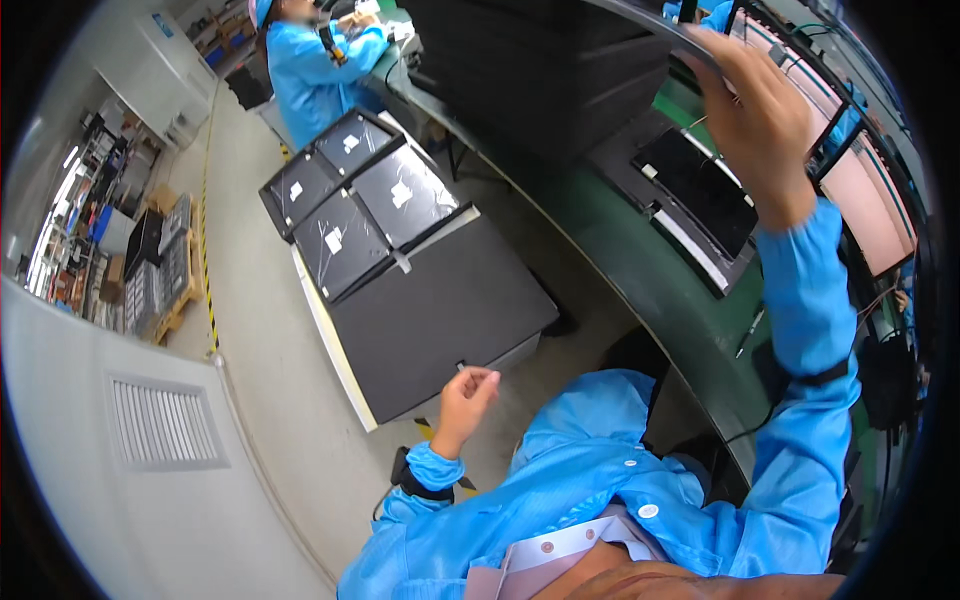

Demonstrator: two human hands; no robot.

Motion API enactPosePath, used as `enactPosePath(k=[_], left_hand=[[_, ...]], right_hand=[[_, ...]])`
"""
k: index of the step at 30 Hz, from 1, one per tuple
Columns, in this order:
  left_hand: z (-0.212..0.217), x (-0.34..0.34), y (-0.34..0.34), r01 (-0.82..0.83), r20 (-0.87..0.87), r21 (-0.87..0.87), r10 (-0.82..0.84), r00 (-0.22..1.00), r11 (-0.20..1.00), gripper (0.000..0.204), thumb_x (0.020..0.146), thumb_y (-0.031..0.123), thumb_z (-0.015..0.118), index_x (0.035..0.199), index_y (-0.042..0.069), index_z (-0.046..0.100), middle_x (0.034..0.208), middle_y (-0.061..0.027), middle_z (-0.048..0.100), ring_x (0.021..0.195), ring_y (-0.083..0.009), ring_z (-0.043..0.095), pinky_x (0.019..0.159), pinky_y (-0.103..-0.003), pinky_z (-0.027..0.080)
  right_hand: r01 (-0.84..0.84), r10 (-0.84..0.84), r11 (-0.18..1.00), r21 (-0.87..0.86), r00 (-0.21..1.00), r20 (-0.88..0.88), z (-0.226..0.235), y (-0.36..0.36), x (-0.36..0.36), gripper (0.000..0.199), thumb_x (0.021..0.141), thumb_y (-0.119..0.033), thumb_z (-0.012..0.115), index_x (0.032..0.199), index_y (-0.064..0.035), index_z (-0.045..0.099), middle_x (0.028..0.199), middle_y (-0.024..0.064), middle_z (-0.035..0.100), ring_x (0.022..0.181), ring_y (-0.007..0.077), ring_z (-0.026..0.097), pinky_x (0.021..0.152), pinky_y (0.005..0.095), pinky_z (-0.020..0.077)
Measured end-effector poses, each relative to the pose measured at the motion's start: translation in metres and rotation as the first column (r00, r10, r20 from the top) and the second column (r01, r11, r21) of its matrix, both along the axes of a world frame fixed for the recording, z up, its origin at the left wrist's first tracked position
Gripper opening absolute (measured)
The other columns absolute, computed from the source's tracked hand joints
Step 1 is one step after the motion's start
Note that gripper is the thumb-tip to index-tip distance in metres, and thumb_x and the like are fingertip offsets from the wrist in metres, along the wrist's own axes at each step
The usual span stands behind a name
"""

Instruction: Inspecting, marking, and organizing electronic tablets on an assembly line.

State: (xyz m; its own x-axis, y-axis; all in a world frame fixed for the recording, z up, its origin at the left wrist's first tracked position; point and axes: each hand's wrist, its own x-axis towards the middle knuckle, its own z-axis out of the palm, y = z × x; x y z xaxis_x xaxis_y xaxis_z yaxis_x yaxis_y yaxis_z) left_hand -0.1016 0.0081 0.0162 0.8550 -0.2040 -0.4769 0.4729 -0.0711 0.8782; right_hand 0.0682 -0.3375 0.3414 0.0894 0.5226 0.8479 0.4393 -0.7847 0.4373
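My right hand [755, 125] is raised high and grips the edge of a flat black tray [655, 25] on top of a tall stack of black trays [545, 70] on the green workbench [620, 260]. My left hand [468, 393] hangs low, fingers curled loosely with nothing in them, just in front of the near edge of a low black-topped cart [440, 310]. A dark screen panel [700, 190] lies in a tray on the bench below my right hand.
Several dark wrapped panels with white labels [355, 195] lie on the far part of the cart. A person in a blue coat [315, 70] works at the bench's far end. A white wall with a vent [160, 420] stands at left, shelves and crates [120, 260] beyond.
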Motion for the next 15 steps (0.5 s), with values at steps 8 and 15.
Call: enactPosePath(k=[8,15], left_hand=[[-0.013,0.036,0.011,-0.339,0.512,0.854,-0.518,0.686,0.395,0.069,0.079,0.029,0.075,0.139,0.003,0.052,0.153,-0.0243,0.036,0.145,-0.0425,0.027,0.118,-0.062,0.013],[-0.023,0.049,0.040,-0.219,0.645,0.514,-0.205,0.736,0.830,0.082,0.085,0.023,0.069,0.150,-0.005,0.029,0.155,-0.0215,0.035,0.148,-0.0362,0.026,0.119,-0.062,0.006]], right_hand=[[0.531,0.962,0.078,0.844,0.183,-0.203,-0.182,0.089,-0.084,0.025,0.094,-0.023,0.071,0.110,-0.0041,0.066,0.101,0.0013,0.069,0.088,0.0114,0.063,0.073,0.0277,0.0495],[0.874,0.997,0.039,0.485,-0.004,-0.074,-0.334,0.115,-0.059,0.034,0.099,-0.029,0.063,0.120,-0.0020,0.063,0.111,0.0080,0.069,0.096,0.0177,0.066,0.076,0.0320,0.0533]])
